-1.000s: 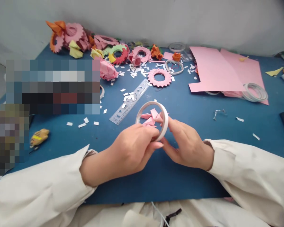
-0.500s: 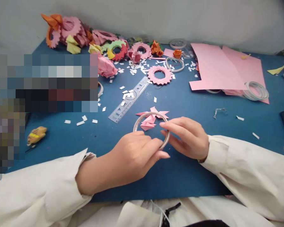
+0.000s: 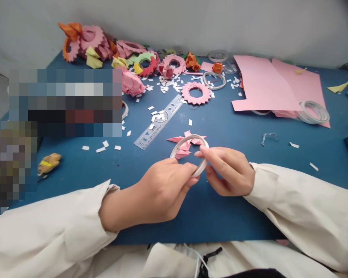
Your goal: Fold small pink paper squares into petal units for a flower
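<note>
A thin roll of double-sided tape [image 3: 203, 168] is tilted up off the table between my hands. My left hand [image 3: 162, 189] is closed on its lower side, the thumb and fingers pinching the ring. My right hand [image 3: 230, 170] has its fingertips at the ring's right edge, index finger on top and the other fingers curled below. Folded pink paper pieces [image 3: 175, 139] lie on the table just behind the roll and show partly through its opening.
A clear plastic ruler [image 3: 145, 137] with white paper scraps on it lies behind my left hand. Beyond it sits a pink folded-paper ring [image 3: 187, 97]. Pink paper sheets [image 3: 266, 83] and more tape rolls [image 3: 324, 114] are at the right. A yellow toy-like object [image 3: 49, 164] lies left.
The tape roll has turned, showing more of its outer face, and shifted slightly right. My right fingertips have moved onto its upper right edge; my left thumb has closed in against the ring.
</note>
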Motion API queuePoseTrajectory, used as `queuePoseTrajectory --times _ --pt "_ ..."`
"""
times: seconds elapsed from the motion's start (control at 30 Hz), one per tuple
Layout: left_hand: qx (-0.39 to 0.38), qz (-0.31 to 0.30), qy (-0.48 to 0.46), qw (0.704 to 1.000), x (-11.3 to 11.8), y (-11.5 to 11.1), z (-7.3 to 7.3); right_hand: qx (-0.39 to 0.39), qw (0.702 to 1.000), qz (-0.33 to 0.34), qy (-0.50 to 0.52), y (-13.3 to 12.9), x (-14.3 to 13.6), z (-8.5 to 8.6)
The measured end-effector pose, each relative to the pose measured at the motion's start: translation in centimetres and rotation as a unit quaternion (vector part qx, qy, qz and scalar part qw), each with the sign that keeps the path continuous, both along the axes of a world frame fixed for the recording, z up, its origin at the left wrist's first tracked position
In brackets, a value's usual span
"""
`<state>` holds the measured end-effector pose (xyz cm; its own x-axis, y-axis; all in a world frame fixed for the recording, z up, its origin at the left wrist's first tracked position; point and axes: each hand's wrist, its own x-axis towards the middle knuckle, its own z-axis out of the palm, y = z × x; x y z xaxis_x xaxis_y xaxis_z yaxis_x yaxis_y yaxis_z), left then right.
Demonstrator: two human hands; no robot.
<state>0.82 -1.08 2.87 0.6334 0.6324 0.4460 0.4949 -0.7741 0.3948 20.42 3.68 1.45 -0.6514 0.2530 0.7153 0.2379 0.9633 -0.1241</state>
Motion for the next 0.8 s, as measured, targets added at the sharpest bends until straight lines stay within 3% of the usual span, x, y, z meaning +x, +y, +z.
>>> queuePoseTrajectory --times 0.17,0.33,0.57,0.7,0.8 --pt "-0.036 0.031 -0.005 0.999 0.0 0.3 0.2 0.078 0.996 0.037 -0.027 -0.2 0.0 -0.1" --pt "0.095 0.001 0.027 0.995 -0.1 0.5 -0.2 -0.042 0.997 -0.058 -0.016 -0.7 -0.1 -0.3" --pt "0.097 0.021 0.018 0.995 -0.4 0.6 -0.5 -0.01 0.999 0.001 -0.052 -1.0 -0.2 -0.3" --pt "0.077 0.072 0.016 0.994 -0.6 0.9 -0.3 0.038 0.995 0.061 -0.062 -0.9 0.3 0.0" --pt "0.088 0.065 0.022 0.994 -0.8 1.1 -0.2 0.041 0.997 0.059 -0.029 -0.9 0.5 0.0"
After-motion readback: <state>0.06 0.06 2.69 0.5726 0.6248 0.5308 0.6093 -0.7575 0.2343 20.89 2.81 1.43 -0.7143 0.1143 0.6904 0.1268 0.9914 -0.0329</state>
